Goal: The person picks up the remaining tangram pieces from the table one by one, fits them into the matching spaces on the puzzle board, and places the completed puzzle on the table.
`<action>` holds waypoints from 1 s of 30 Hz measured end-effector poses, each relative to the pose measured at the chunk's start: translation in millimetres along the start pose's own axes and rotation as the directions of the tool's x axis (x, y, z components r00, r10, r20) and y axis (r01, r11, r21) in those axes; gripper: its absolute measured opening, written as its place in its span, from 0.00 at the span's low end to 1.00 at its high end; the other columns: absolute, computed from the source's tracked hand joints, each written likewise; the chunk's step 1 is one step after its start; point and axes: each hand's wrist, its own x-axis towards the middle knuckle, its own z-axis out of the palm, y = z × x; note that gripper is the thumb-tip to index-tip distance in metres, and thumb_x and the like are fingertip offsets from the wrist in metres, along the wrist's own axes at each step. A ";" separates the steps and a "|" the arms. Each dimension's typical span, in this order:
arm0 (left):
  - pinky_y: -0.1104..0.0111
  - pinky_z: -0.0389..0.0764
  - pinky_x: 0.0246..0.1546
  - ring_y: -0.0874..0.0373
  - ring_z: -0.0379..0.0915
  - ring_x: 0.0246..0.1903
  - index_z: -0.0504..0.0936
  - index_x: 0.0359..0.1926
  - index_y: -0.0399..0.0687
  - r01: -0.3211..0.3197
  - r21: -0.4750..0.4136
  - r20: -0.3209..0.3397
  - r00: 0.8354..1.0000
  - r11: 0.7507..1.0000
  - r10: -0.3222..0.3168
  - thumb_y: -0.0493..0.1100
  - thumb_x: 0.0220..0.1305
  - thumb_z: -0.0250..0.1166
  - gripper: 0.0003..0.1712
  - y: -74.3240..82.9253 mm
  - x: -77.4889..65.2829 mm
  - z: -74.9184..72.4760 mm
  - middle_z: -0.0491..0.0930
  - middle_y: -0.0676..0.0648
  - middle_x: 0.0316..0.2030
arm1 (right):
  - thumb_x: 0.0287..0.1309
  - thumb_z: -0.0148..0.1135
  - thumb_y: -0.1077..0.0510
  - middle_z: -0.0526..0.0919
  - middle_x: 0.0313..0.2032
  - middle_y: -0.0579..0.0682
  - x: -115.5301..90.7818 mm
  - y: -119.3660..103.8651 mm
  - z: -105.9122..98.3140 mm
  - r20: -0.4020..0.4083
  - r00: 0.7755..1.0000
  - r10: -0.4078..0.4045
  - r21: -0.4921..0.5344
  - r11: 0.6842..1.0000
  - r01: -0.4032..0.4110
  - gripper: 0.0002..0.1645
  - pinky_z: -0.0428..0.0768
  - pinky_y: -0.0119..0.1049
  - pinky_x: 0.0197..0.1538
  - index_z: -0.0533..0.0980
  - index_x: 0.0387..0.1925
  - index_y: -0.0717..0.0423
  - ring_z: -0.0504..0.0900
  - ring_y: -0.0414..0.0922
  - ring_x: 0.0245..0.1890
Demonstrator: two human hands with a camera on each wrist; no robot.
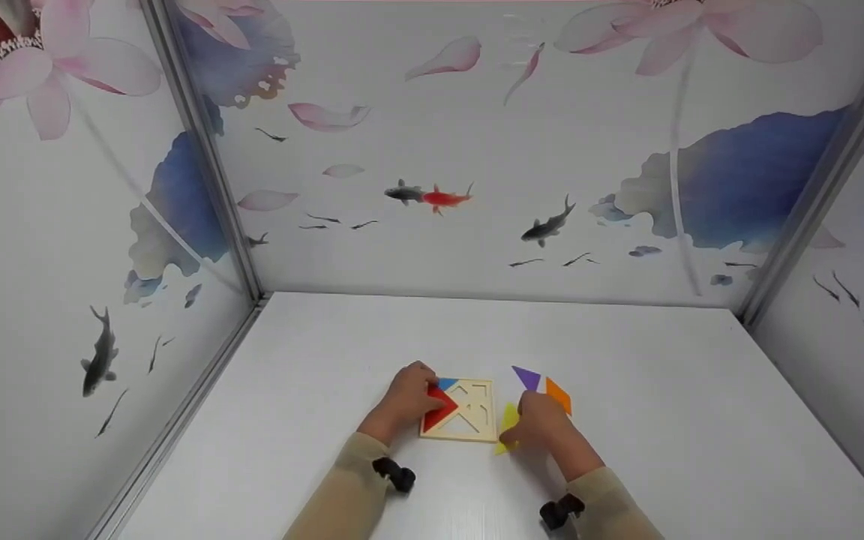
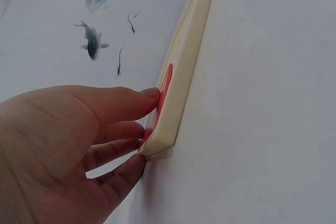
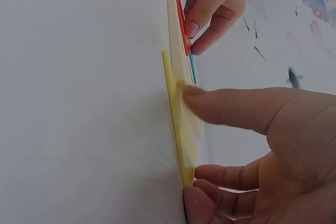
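A square wooden tangram board (image 1: 481,433) lies on the table, with a red triangle (image 1: 438,413) and a blue triangle (image 1: 447,383) in its left part. My left hand (image 1: 407,397) grips the board's left side. Its thumb rests on the red triangle while other fingers meet the board's edge in the left wrist view. Beside the board's right edge, my right hand (image 1: 544,421) holds a yellow triangle (image 3: 178,129) between thumb and fingers. The yellow piece lies flat, close against the table, partly covered by the hand in the head view.
Beyond my right hand lie a purple triangle (image 1: 528,377) and an orange parallelogram (image 1: 559,395). The white table (image 1: 342,337) is bounded by printed panels at the back (image 1: 417,262) and both sides.
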 end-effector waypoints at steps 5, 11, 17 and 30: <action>0.51 0.77 0.66 0.46 0.77 0.57 0.88 0.53 0.34 -0.034 0.025 -0.008 0.999 0.999 0.035 0.42 0.64 0.76 0.20 -0.9 -0.6 -0.5 0.81 0.42 0.53 | 0.49 0.86 0.50 0.81 0.38 0.54 0.4 0.4 3.3 -0.023 0.999 -0.025 -0.020 0.999 0.025 0.36 0.85 0.49 0.52 0.79 0.52 0.66 0.77 0.50 0.37; 0.52 0.79 0.64 0.44 0.79 0.56 0.88 0.52 0.33 -0.078 0.070 -0.021 0.997 0.995 0.080 0.42 0.63 0.77 0.20 -1.8 0.4 0.0 0.83 0.40 0.52 | 0.49 0.85 0.50 0.80 0.37 0.54 1.5 1.7 5.5 -0.039 0.999 -0.036 -0.028 0.999 0.035 0.36 0.84 0.49 0.52 0.78 0.51 0.66 0.76 0.50 0.37; 0.51 0.78 0.65 0.45 0.78 0.57 0.88 0.53 0.34 -0.048 0.051 -0.015 0.999 0.998 0.049 0.42 0.63 0.77 0.21 -0.4 1.4 0.7 0.83 0.41 0.53 | 0.49 0.86 0.50 0.82 0.39 0.54 0.3 2.9 1.8 -0.020 1.000 -0.013 0.012 1.000 0.013 0.36 0.85 0.50 0.53 0.78 0.52 0.65 0.77 0.50 0.38; 0.52 0.77 0.67 0.46 0.78 0.58 0.88 0.54 0.34 -0.028 0.040 -0.001 1.000 0.999 0.028 0.44 0.64 0.76 0.22 -1.3 1.7 0.4 0.82 0.42 0.53 | 0.49 0.86 0.54 0.82 0.39 0.53 2.7 5.9 -1.6 0.001 1.000 0.007 0.018 1.000 -0.007 0.32 0.84 0.48 0.51 0.79 0.50 0.64 0.78 0.50 0.38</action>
